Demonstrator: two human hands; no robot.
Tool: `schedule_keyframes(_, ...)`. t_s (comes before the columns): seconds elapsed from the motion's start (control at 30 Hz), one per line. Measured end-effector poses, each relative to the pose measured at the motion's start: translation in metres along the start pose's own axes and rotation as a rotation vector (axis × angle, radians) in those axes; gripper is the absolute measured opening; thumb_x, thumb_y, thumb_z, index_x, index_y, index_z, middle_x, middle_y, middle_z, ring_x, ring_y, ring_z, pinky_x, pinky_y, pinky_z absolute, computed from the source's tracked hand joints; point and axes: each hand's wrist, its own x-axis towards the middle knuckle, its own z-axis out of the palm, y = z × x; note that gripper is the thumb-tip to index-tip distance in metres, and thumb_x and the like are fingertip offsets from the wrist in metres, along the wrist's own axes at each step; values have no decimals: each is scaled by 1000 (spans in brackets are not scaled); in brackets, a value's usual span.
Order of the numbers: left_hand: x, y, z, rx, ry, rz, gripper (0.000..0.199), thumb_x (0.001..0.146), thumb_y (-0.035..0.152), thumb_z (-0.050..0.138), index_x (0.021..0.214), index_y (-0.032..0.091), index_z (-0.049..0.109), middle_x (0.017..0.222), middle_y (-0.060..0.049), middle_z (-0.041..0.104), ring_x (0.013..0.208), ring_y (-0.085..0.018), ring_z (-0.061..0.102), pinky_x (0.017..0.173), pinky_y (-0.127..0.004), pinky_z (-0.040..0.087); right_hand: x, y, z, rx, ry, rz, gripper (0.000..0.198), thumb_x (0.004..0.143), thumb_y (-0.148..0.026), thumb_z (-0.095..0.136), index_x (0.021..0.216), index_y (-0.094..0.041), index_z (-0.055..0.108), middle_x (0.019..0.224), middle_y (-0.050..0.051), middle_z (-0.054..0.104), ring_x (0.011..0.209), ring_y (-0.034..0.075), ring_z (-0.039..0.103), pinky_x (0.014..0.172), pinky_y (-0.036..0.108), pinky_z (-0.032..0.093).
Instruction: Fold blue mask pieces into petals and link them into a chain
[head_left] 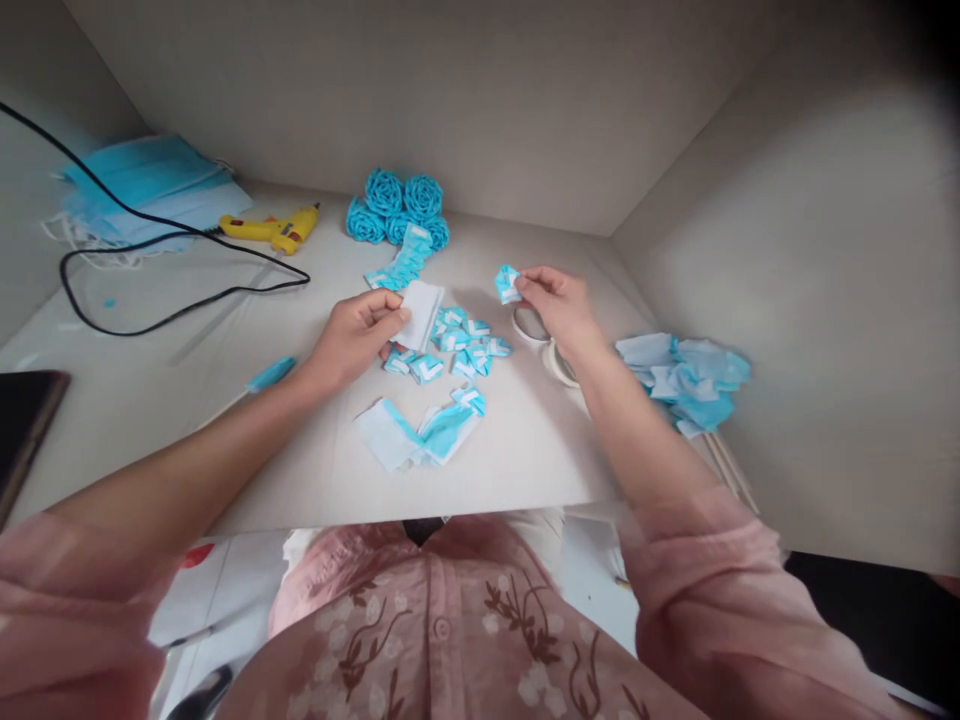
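Folded blue piece (506,284) pinched in right hand (559,300), above counter (300,470); left hand (356,335) grips white sheets (417,316). Just beside, small folded pieces (456,340) look done; flat strips (386,435) nearer seem unfinished. Farther back, blue rosettes (414,198) appear complete; mask stack (161,175) looks unused.

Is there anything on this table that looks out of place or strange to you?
Slightly: a tiny blue scrap lies alone inside the loose loop of the black cord, well apart from the folded blue-and-white pieces. Nothing looks spilled.
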Motion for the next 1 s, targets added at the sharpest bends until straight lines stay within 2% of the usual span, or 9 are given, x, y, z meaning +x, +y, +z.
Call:
schedule_keyframes(0.1,0,1,-1,-26,-1,-13,22,72,34,69,78,18,55,51,6,53,41,-9,49,42,-20,38,16,2,-5,-308,-41,-100,34,82,-36,65,109,-18,72,106,11,75,101,28,70,96,49,52)
schedule_keyframes(0.17,0,2,-1,-38,-14,-28,23,71,33,70,79,18,56,52,6,54,41,-8,48,42,-19,37,14,-6,-4,-397,-33,-189,46,84,-38,63,126,-21,65,118,12,72,110,30,67,101,51,49)
schedule_keyframes(0.23,-1,3,0,-45,-47,-49,23,71,34,70,80,17,57,55,5,57,41,-7,48,41,-19,36,0,-19,2,-299,-83,-265,47,89,-42,57,132,-23,61,122,11,71,113,27,66,101,48,51)
schedule_keyframes(0.33,-3,3,0,-48,-116,-64,24,73,36,70,81,15,60,60,2,61,44,-7,49,43,-19,37,-31,-38,17,-100,-309,-317,43,92,-45,55,131,-27,60,128,8,67,121,25,62,98,42,54)
schedule_keyframes(0.47,-3,2,0,-55,-179,-76,25,76,37,68,83,14,64,61,2,61,46,-6,49,43,-17,37,-59,-47,31,75,-483,-348,40,92,-37,59,130,-27,57,135,7,62,127,23,57,99,39,53)
schedule_keyframes(0.57,-3,1,-1,-64,-200,-99,26,76,38,68,85,14,65,60,2,59,45,-6,48,43,-17,36,-64,-45,35,108,-494,-356,35,89,-29,63,123,-27,59,130,5,63,120,21,61,99,38,53)
schedule_keyframes(0.67,-4,1,-1,-70,-208,-109,27,77,39,68,85,14,66,59,2,59,45,-6,49,43,-17,37,-64,-45,39,77,-460,-319,27,86,-27,66,113,-25,63,120,4,67,104,18,66,95,36,53)
schedule_keyframes(0.8,-4,1,0,-54,-216,-106,27,77,40,68,83,14,66,59,2,59,45,-7,50,42,-18,37,-66,-48,43,62,-393,-243,12,83,-29,69,92,-22,67,98,2,71,85,15,66,83,32,54)
schedule_keyframes(1.0,-2,1,-1,-39,-169,-95,25,76,40,67,81,15,64,57,3,56,43,-7,47,41,-18,36,-67,-54,48,95,-391,-223,12,81,-32,72,81,-21,66,86,2,70,79,15,65,77,30,53)
